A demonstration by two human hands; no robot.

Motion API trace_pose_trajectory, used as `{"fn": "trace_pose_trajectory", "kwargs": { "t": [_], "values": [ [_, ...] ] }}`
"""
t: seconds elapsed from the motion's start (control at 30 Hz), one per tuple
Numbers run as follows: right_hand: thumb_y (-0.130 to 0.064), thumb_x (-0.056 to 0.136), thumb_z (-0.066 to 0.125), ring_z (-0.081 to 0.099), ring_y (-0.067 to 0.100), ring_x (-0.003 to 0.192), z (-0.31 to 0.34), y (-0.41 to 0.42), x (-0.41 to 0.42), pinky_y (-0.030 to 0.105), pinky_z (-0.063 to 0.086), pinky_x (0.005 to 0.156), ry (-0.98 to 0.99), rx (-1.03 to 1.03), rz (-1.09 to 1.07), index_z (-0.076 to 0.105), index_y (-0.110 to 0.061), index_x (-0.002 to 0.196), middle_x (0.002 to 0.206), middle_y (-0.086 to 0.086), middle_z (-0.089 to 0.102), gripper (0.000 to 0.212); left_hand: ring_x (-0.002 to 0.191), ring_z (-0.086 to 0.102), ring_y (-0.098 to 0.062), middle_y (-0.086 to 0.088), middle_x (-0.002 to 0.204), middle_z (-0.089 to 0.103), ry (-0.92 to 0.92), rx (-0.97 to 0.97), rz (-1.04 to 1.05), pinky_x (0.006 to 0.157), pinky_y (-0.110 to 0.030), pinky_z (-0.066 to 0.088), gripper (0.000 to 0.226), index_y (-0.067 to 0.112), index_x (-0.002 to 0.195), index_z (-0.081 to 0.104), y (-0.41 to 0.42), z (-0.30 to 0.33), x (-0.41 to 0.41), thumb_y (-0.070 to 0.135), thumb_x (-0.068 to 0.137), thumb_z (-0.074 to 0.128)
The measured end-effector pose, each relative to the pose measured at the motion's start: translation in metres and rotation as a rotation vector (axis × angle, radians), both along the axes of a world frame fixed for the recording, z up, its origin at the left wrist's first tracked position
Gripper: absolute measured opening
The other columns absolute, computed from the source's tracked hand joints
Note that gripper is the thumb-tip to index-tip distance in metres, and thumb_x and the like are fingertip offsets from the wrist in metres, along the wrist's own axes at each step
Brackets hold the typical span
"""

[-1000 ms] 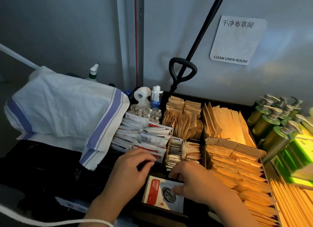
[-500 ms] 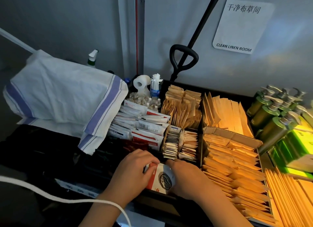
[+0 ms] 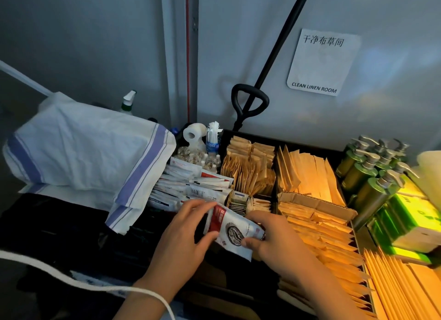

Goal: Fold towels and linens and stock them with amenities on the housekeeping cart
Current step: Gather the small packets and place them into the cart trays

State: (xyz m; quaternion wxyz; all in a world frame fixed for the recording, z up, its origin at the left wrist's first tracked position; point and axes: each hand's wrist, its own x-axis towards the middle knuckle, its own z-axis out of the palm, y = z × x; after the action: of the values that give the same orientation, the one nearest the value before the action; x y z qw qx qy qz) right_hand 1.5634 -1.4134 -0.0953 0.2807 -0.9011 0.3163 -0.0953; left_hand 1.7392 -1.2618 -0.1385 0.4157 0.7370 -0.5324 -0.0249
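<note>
While both hands meet at the near edge of the black compartmented amenity tray, a stack of white-and-red coffee sachets printed with a dark coffee bean is held between them, tilted and lifted above the tray's dark near-left compartment.

Far left of the tray, a white cloth with blue-purple stripes lies bundled and drapes down just beside the tray's left side, with a white-capped spray bottle standing behind it. A white cord curves across the foreground, left of the tray.

The left hand grips the sachets' left end: its fingers curl over the red top edge and its thumb presses the front face from below. The right hand grips the right end, thumb on the front face below the bean print, its other fingers curled behind the stack.

Inside the tray's left part, beyond the hands, white packets with red print lie stacked. At its back left corner stand a white paper roll and small clear bottles. Brown paper sachets fill the middle, and tan paper packets fill the right.

Right of the tray stand green pump bottles, and a black long-handled tool leans on the wall behind it, left of a white sign reading CLEAN LINEN ROOM.
</note>
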Motion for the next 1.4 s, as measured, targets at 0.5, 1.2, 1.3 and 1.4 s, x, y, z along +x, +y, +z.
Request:
{"fn": "trace_pose_trajectory", "kwargs": {
  "t": [0.5,1.2,1.3,1.4],
  "values": [
    [-0.032,0.092,0.074,0.050,-0.017,0.106,-0.004,0.012,0.029,0.010,0.048,0.071,-0.181,-0.010,-0.045,0.059,-0.042,0.098,0.102,-0.025,0.062,0.019,0.098,0.065,-0.004,0.021,0.099,0.065,0.045,-0.185,0.102,0.080,-0.028,0.055,0.017,0.035,0.097,0.069,-0.005,0.024,0.037,0.021,0.089,0.077],
    [-0.035,0.081,0.080,0.055,0.004,0.083,-0.026,0.019,0.077,0.020,0.050,0.067,-0.272,-0.338,-0.074,0.066,-0.035,0.102,0.094,-0.020,0.054,0.025,0.090,0.056,-0.008,0.009,0.092,0.061,-0.335,-0.141,-0.098,0.073,-0.025,0.052,0.028,0.019,0.100,0.082,-0.017,0.030,0.075,0.001,0.078,0.084],
    [-0.031,0.090,0.070,0.055,0.006,0.078,-0.025,0.018,0.075,0.028,0.051,0.066,-0.252,-0.368,-0.031,0.066,-0.032,0.098,0.087,-0.017,0.056,0.009,0.089,0.054,-0.006,0.011,0.091,0.062,-0.312,-0.139,-0.110,0.072,-0.021,0.049,0.025,0.021,0.098,0.082,-0.022,0.024,0.077,0.004,0.079,0.084],
    [-0.031,0.095,0.064,0.060,0.008,0.079,-0.026,0.019,0.077,0.035,0.053,0.067,-0.237,-0.397,-0.043,0.067,-0.029,0.098,0.088,-0.014,0.064,0.005,0.094,0.062,-0.007,0.013,0.097,0.068,-0.254,-0.137,-0.070,0.080,-0.028,0.055,0.024,0.022,0.100,0.080,-0.022,0.019,0.080,0.009,0.081,0.085]
  ]
}}
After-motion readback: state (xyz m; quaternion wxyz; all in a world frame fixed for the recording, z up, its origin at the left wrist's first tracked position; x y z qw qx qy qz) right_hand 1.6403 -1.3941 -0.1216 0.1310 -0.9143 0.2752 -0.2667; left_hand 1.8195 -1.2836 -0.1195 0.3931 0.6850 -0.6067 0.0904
